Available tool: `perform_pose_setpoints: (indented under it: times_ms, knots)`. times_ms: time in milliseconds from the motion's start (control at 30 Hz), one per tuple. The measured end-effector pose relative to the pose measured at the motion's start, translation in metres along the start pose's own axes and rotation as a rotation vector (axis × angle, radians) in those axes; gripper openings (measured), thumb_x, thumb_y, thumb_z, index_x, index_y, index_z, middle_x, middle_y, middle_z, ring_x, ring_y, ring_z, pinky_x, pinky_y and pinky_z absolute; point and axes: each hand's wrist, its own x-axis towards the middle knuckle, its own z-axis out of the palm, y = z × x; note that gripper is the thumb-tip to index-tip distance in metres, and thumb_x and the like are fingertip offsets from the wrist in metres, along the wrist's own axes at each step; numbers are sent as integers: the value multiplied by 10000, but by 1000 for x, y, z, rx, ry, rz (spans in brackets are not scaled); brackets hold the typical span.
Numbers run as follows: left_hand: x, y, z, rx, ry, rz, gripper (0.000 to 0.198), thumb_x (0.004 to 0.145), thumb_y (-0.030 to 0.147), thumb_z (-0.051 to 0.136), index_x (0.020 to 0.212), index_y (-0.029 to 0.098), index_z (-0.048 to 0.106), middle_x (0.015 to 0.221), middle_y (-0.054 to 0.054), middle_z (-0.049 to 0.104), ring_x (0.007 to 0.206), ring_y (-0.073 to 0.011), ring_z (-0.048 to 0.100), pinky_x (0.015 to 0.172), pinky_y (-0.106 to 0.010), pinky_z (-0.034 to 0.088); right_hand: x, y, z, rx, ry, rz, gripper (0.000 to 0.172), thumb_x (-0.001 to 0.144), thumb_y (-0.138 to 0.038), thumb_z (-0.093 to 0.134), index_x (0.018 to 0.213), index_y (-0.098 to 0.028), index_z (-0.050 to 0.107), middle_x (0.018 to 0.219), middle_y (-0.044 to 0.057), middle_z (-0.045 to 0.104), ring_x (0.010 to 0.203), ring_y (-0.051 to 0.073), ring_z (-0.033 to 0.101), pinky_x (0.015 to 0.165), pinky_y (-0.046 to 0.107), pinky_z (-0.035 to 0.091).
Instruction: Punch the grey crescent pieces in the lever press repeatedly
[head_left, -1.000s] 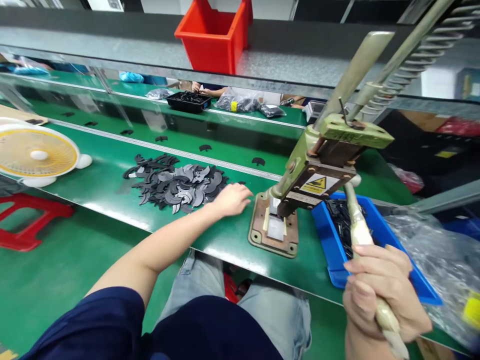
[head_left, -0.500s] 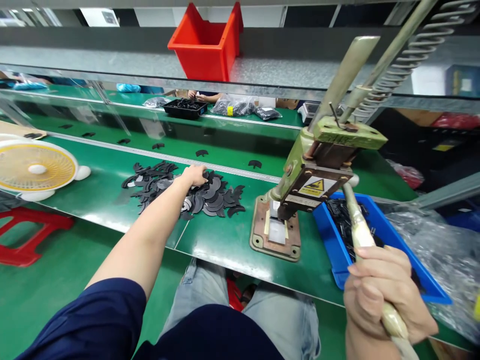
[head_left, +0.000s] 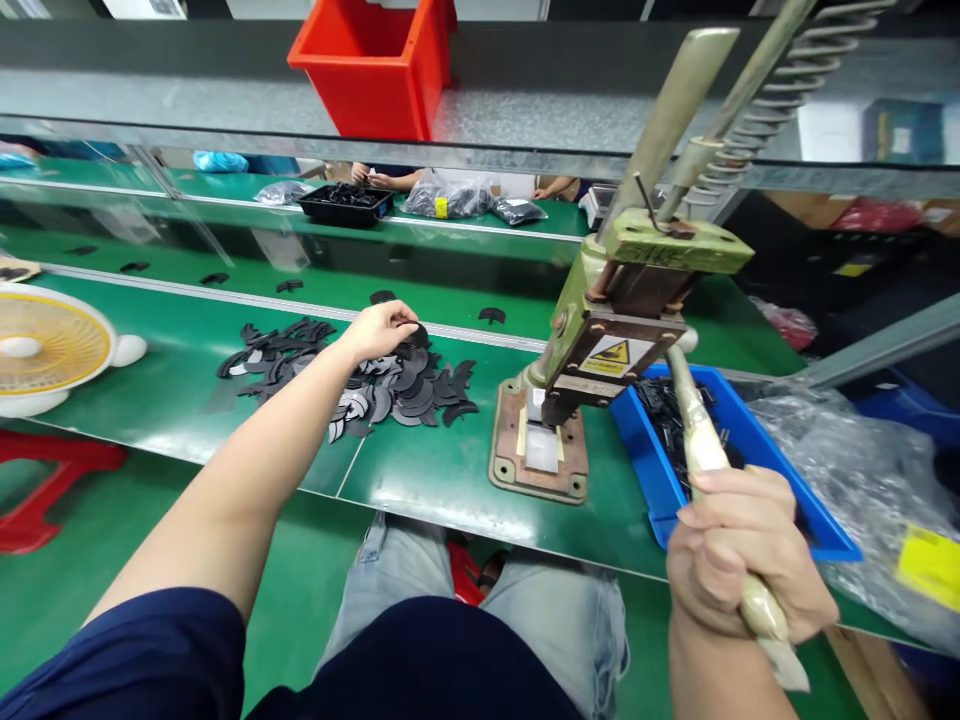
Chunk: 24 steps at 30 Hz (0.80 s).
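Note:
My left hand (head_left: 377,331) is closed on a black curved piece (head_left: 416,336), pinched between thumb and fingers just above the pile. Below it spreads a heap of flat, dark, crescent-shaped pieces (head_left: 409,392) on the green table. My right hand (head_left: 746,545) is wrapped round the taped lever handle (head_left: 702,437) of a green hand press (head_left: 585,320). The press stands to the right of the pile. On its base plate (head_left: 510,440) sits a pale block (head_left: 541,448) under the dark ram.
Right of the press, a blue bin (head_left: 814,535) holds black parts, with clear plastic bags (head_left: 885,480) beside it. A fan (head_left: 45,345) lies at the left. Spaced dark pieces run along the strip behind the pile. A red bin (head_left: 367,80) sits on the shelf; other people's hands show beyond.
My left hand has risen slightly from the pile with a black curved piece in its fingers. My right hand stays on the lever. The whole view has shifted a little.

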Motion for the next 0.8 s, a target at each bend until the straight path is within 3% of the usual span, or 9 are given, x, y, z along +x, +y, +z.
perform_pose_setpoints:
  times_ms: [100, 167, 267, 367, 467, 600, 700, 800]
  knots:
    - [-41, 24, 32, -293, -77, -9, 305, 879, 462, 719, 1013, 206, 622, 875, -50, 764, 807, -196, 726, 737, -301, 549, 0, -3, -2, 7, -27, 5, 397, 828, -360, 706, 511, -218, 514, 529, -18, 595, 626, 235, 667, 801, 485, 435]
    - [-74, 35, 61, -328, -159, -20, 295, 899, 481, 699, 972, 217, 588, 858, -45, 753, 787, -195, 724, 704, -297, 540, 0, -5, -4, -3, -41, 12, 387, 837, -351, 698, 522, -215, 518, 543, -14, 601, 645, 241, 675, 806, 489, 433]
    - [-118, 43, 100, -129, -255, 29, 237, 922, 451, 675, 964, 232, 596, 866, -32, 738, 784, -203, 711, 710, -314, 535, 0, -8, -7, -15, -82, 26, 367, 864, -334, 678, 552, -212, 530, 579, -9, 618, 693, 243, 688, 837, 500, 438]
    - [-143, 47, 121, 91, -368, 187, 257, 950, 350, 638, 1182, 241, 624, 1016, -59, 762, 976, -243, 732, 854, -359, 553, -1, -9, -8, -12, -123, 38, 341, 880, -321, 671, 584, -209, 543, 610, -5, 634, 728, 244, 697, 846, 502, 446]
    - [-147, 54, 125, 203, -488, 297, 365, 978, 337, 598, 1328, 233, 616, 1211, -102, 749, 1131, -276, 712, 958, -396, 549, -2, -9, -7, -1, -107, 39, 342, 881, -317, 668, 586, -207, 535, 608, -11, 626, 739, 236, 697, 839, 489, 448]
    - [-138, 64, 110, 174, -571, 380, 264, 993, 311, 571, 1215, 237, 694, 1222, -96, 730, 1145, -256, 699, 1002, -379, 538, -2, -12, -8, -14, -118, 54, 341, 901, -330, 660, 603, -211, 544, 618, -17, 624, 757, 233, 702, 874, 500, 456]
    - [-133, 66, 99, 114, -425, 326, 182, 1004, 303, 553, 1098, 228, 690, 1095, -74, 735, 1051, -230, 699, 956, -361, 540, -2, -15, -9, -20, -128, 74, 342, 917, -345, 659, 619, -215, 552, 638, -14, 634, 770, 245, 707, 895, 520, 467]
    - [-138, 60, 102, 113, -251, 192, 165, 1011, 374, 575, 1029, 225, 644, 1003, -54, 727, 919, -219, 689, 840, -350, 539, -2, -16, -9, -16, -121, 82, 341, 924, -349, 656, 624, -220, 556, 643, -16, 632, 773, 245, 705, 888, 515, 475]
